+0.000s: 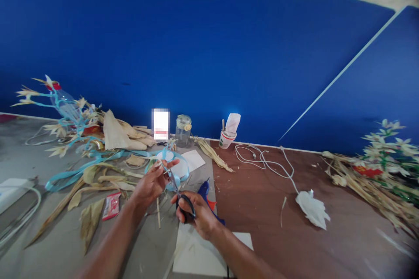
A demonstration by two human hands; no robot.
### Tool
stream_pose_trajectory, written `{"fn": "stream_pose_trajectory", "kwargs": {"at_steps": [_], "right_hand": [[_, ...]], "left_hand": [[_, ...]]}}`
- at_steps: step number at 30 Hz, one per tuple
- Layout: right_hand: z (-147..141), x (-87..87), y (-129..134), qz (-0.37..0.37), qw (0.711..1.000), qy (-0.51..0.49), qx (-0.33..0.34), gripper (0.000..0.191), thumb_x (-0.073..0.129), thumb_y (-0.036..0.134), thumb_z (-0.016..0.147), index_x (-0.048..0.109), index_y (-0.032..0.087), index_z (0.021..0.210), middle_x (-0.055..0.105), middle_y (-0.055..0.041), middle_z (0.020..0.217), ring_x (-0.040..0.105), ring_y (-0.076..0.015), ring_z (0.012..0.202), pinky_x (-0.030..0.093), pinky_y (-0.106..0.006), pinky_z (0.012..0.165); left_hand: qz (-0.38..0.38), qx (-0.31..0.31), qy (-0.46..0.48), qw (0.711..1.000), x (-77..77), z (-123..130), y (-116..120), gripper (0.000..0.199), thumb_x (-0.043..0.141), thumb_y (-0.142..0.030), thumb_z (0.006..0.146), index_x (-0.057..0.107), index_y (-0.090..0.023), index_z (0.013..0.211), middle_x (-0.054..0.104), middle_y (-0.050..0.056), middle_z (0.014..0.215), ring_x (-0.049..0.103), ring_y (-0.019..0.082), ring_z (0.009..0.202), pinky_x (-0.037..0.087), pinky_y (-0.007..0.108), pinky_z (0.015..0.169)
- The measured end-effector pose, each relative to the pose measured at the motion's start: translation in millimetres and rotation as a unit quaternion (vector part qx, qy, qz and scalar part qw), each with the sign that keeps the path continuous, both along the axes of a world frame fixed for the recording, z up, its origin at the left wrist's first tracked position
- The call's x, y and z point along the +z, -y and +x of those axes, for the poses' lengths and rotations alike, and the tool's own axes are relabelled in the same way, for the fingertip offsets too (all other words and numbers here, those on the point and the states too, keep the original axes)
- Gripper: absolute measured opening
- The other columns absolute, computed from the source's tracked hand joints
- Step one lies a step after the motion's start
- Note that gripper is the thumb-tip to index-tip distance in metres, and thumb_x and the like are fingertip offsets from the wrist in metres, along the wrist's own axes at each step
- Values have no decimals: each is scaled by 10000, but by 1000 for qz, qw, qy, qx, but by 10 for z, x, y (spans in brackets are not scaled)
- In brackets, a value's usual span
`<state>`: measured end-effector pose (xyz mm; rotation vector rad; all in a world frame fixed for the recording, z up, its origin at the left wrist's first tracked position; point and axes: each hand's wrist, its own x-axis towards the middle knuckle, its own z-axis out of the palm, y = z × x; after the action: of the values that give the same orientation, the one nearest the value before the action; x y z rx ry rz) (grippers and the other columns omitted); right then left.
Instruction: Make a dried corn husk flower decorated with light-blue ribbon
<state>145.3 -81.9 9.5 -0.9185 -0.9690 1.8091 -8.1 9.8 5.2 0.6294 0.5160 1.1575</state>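
My right hand (pixel 199 214) is closed round the black handles of the scissors (pixel 185 207), whose blades point up and left toward my left hand. My left hand (pixel 153 183) pinches something pale and small near the blade tips; its exact shape is hard to make out. Light blue ribbon (pixel 184 166) loops just behind the fingers, and more blue ribbon (pixel 65 179) trails off to the left. A blue glue gun (pixel 204 190) lies beside my right hand. Dried husks (pixel 108 178) are spread to the left of my left hand.
A glass jar (pixel 183 133) and a paper cup (pixel 226 138) stand by the blue partition (pixel 196 52). White cable (pixel 266 161) curls across the brown tabletop (pixel 262 239). White flowers (pixel 386 144) and husks lie at the far right. A red packet (pixel 111 206) is at the left.
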Motion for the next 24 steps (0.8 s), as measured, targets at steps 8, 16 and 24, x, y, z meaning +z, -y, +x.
{"fn": "stream_pose_trajectory", "kwargs": {"at_steps": [8,16,24], "right_hand": [[-10,-15,-8,3,1000,-3,-11,589,683,642,642,637,114,897,512,31,516,368,-65,460,210,-217,482],[-38,-78,-16,9,999,-22,-25,586,690,639,637,629,127,914,511,41,503,334,-62,449,188,-218,472],[-57,-77,-6,36,998,-10,-42,555,701,620,645,648,120,882,503,39,494,346,-64,442,213,-228,483]], "left_hand": [[-5,-31,-26,999,29,19,45,139,687,-212,759,561,-159,784,718,87,899,476,51,457,354,178,432],[-6,-50,-6,999,-11,6,78,178,665,-239,778,523,-195,875,720,51,803,523,80,445,451,231,502],[41,28,-108,993,-24,61,119,181,639,-322,777,555,-174,836,663,31,637,612,168,500,461,266,473]]}}
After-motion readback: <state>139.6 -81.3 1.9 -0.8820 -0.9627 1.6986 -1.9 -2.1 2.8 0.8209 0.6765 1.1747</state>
